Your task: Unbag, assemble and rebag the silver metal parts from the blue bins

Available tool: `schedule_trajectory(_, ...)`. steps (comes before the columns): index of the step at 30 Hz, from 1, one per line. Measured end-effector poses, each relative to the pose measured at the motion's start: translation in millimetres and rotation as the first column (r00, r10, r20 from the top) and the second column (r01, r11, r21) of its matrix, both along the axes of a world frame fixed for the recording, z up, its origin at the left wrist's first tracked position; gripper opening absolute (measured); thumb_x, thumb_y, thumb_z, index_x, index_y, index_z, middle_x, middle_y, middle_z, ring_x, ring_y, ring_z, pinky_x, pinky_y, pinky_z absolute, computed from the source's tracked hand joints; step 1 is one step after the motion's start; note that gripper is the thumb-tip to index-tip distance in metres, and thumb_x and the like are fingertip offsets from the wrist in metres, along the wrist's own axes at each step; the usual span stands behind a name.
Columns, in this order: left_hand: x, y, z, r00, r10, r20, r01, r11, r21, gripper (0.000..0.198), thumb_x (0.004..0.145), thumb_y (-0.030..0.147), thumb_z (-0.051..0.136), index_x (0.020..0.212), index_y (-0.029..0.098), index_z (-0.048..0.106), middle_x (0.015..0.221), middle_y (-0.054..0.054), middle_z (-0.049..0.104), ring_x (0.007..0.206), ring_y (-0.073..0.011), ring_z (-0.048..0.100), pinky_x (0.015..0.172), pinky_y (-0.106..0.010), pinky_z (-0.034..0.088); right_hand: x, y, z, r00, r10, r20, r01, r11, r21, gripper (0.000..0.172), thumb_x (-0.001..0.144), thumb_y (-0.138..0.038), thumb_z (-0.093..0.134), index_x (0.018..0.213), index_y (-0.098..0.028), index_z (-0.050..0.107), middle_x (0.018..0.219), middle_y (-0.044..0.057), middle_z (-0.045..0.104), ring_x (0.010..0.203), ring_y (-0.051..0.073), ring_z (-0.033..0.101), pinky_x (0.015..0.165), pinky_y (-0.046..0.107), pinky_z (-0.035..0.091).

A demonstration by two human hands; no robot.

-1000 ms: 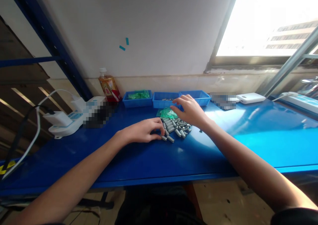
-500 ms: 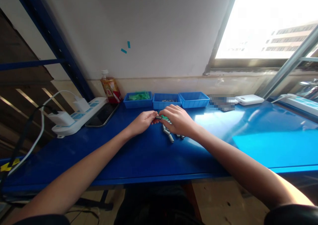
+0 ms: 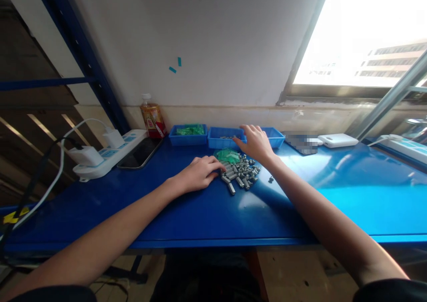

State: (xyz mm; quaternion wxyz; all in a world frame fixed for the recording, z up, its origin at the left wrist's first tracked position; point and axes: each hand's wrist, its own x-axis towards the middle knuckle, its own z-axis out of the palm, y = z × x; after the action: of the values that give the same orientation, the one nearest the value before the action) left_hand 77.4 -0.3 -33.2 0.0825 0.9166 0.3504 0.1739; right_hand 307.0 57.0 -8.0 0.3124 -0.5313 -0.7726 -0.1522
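Note:
A pile of small metal cylinders (image 3: 231, 187) lies on the blue table, with shorter metal pieces (image 3: 251, 171) at its right side. A crumpled green plastic bag (image 3: 227, 155) rests on the back of the pile. My left hand (image 3: 202, 173) is at the pile's left edge, its index finger touching the cylinders and its thumb apart. My right hand (image 3: 256, 144) is raised over the middle blue bin (image 3: 227, 143) and the right blue bin (image 3: 275, 138). Its thumb and fingers are spread, with nothing visible between them. Small metal pieces lie in the middle bin.
A left blue bin (image 3: 188, 139) holds green plastic. Beside it stand a drink bottle (image 3: 152, 117), a phone (image 3: 140, 153) and a power strip (image 3: 110, 153) with plugs. A white box-shaped device (image 3: 337, 140) lies at the back right. Two small pieces (image 3: 271, 179) sit right of the pile.
My hands, earlier together around a small metal piece, have parted. The left has come down to the pile; the right has moved up and right to the bins, uncovering the pile and green bag.

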Motion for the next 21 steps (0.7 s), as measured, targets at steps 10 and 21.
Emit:
schedule_trajectory(10, -9, 16, -3.1, 0.926, 0.162, 0.341, -0.099, 0.976, -0.194, 0.018, 0.090, 0.033, 0.049, 0.095, 0.018, 0.057, 0.086, -0.004, 0.065, 0.082, -0.0190, 0.062, 0.076, -0.030, 0.046, -31, -48, -15.6, 0.894, 0.438, 0.092, -0.423, 0.895, -0.142, 0.026, 0.088, -0.034, 0.056, 0.108, -0.018, 0.060, 0.098, 0.007, 0.064, 0.093, 0.023, 0.053, 0.079, 0.033, 0.039)
schedule_trajectory(21, -1, 9, -3.2, 0.809, 0.231, 0.540, -0.011, 0.925, -0.379, 0.029, 0.095, 0.045, 0.036, 0.098, 0.019, 0.047, 0.073, -0.001, 0.063, 0.074, -0.0167, 0.061, 0.075, -0.030, 0.047, -33, -43, -7.7, 0.906, 0.420, 0.062, -0.422, 0.906, 0.025, 0.021, 0.094, -0.032, 0.044, 0.090, -0.018, 0.060, 0.084, 0.007, 0.064, 0.082, 0.020, 0.053, 0.075, 0.030, 0.037)
